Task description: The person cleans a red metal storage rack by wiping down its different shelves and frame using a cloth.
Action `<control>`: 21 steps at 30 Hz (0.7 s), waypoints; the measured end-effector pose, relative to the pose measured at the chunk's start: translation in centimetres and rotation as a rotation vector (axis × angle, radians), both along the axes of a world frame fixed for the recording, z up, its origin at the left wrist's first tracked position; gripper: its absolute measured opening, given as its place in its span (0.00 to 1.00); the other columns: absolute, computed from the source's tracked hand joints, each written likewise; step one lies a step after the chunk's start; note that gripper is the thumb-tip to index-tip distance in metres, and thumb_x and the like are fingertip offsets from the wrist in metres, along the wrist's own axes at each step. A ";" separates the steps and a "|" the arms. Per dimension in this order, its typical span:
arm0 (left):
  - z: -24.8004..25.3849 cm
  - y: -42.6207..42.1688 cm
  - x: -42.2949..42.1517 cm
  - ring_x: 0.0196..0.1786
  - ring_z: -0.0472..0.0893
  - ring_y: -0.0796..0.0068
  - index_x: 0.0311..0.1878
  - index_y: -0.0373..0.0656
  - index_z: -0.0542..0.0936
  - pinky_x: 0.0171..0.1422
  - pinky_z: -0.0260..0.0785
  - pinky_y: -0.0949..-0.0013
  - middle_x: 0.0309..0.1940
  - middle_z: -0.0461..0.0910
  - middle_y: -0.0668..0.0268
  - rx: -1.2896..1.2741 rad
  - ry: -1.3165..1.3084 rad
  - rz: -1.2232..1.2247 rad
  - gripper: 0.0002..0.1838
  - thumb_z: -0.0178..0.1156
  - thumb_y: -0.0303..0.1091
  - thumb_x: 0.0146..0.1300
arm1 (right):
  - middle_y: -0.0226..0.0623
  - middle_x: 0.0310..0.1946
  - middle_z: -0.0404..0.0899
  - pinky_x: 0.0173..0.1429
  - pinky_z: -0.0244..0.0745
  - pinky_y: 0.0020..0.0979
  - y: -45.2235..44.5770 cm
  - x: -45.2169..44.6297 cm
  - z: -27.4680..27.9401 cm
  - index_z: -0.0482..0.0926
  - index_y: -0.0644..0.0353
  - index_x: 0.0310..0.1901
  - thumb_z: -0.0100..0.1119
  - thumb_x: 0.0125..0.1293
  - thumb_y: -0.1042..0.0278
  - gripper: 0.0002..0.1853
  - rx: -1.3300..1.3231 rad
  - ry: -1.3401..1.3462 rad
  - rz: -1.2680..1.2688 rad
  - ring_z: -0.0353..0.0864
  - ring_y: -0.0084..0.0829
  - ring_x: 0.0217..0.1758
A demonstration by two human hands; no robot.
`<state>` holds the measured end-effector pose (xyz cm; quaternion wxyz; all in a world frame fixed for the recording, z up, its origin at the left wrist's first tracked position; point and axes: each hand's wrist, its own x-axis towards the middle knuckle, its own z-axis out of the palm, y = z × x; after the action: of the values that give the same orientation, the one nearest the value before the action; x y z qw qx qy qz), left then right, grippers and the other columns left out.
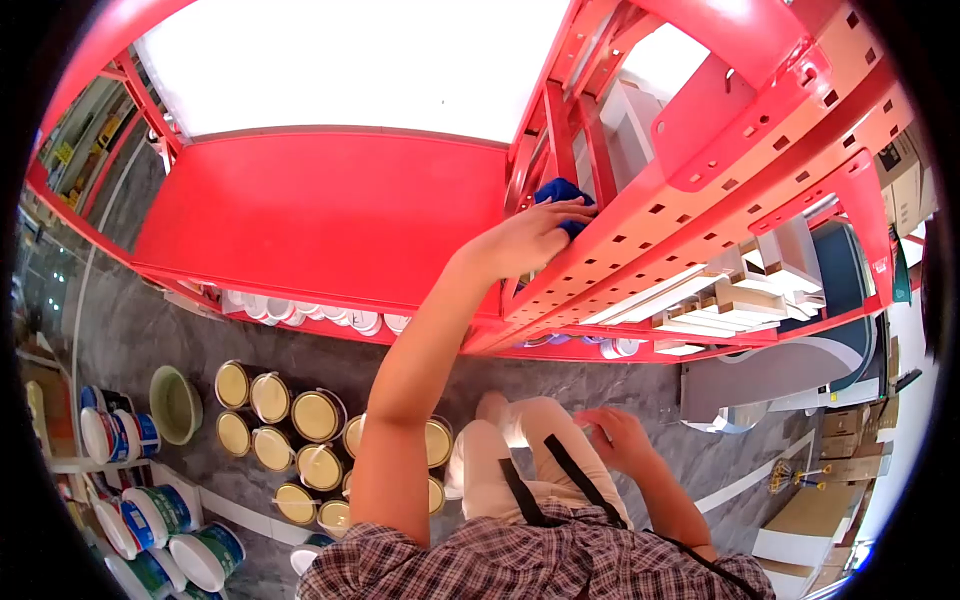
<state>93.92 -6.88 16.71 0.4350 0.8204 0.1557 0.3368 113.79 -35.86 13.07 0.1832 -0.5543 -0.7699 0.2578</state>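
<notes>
My left hand (520,240) reaches up to the red perforated upright (640,225) of a metal rack. Its fingers are closed on a blue cloth (562,192), which lies against the inner side of the upright. Left of the hand is a wide red shelf board (330,220) with nothing on its visible top. My right hand (617,440) hangs low beside my right thigh, fingers loosely apart and holding nothing that I can see.
Several cans with gold lids (318,416) stand on the grey floor at lower left, near a green tub (176,405) and labelled white buckets (207,557). White boxes (735,300) fill the rack's right bay. Cardboard boxes (815,510) are stacked at far right.
</notes>
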 end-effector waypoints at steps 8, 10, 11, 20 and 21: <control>-0.2 11.0 5.2 0.72 0.60 0.54 0.61 0.32 0.71 0.76 0.51 0.62 0.68 0.62 0.49 0.348 0.331 0.172 0.24 0.39 0.34 0.65 | 0.41 0.39 0.82 0.45 0.75 0.43 -1.3 0.6 -1.4 0.77 0.57 0.46 0.53 0.57 0.79 0.14 -0.023 -0.005 -0.064 0.79 0.48 0.41; -0.6 14.7 6.5 0.72 0.61 0.53 0.60 0.32 0.72 0.75 0.52 0.61 0.68 0.63 0.47 0.317 0.314 0.279 0.24 0.38 0.35 0.66 | 0.42 0.40 0.82 0.46 0.75 0.43 -1.4 1.1 -1.2 0.77 0.57 0.46 0.53 0.58 0.78 0.14 -0.026 -0.009 -0.053 0.79 0.47 0.42; -1.4 16.1 7.4 0.72 0.61 0.53 0.60 0.32 0.72 0.75 0.52 0.61 0.68 0.63 0.47 0.323 0.306 0.283 0.24 0.38 0.35 0.66 | 0.42 0.40 0.82 0.45 0.75 0.43 -1.6 1.6 -1.3 0.77 0.57 0.47 0.52 0.58 0.79 0.14 -0.043 -0.001 -0.089 0.80 0.47 0.41; -7.6 20.0 11.9 0.77 0.47 0.60 0.61 0.36 0.70 0.78 0.35 0.66 0.71 0.58 0.48 -0.747 -0.660 0.203 0.24 0.39 0.37 0.66 | 0.43 0.40 0.82 0.46 0.77 0.39 -2.5 2.1 -2.0 0.76 0.57 0.47 0.50 0.60 0.81 0.15 -0.192 0.047 -0.200 0.82 0.45 0.44; -6.3 16.6 10.6 0.76 0.49 0.61 0.64 0.34 0.67 0.77 0.37 0.67 0.72 0.55 0.48 -0.768 -0.644 0.102 0.27 0.40 0.39 0.65 | 0.43 0.41 0.82 0.45 0.77 0.39 -2.2 1.9 -2.1 0.76 0.57 0.48 0.50 0.60 0.80 0.15 -0.160 0.052 -0.144 0.82 0.45 0.43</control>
<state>104.55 9.69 10.41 0.7143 0.4470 0.1661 0.5122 115.71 -38.04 10.99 0.1763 -0.6141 -0.7000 0.3190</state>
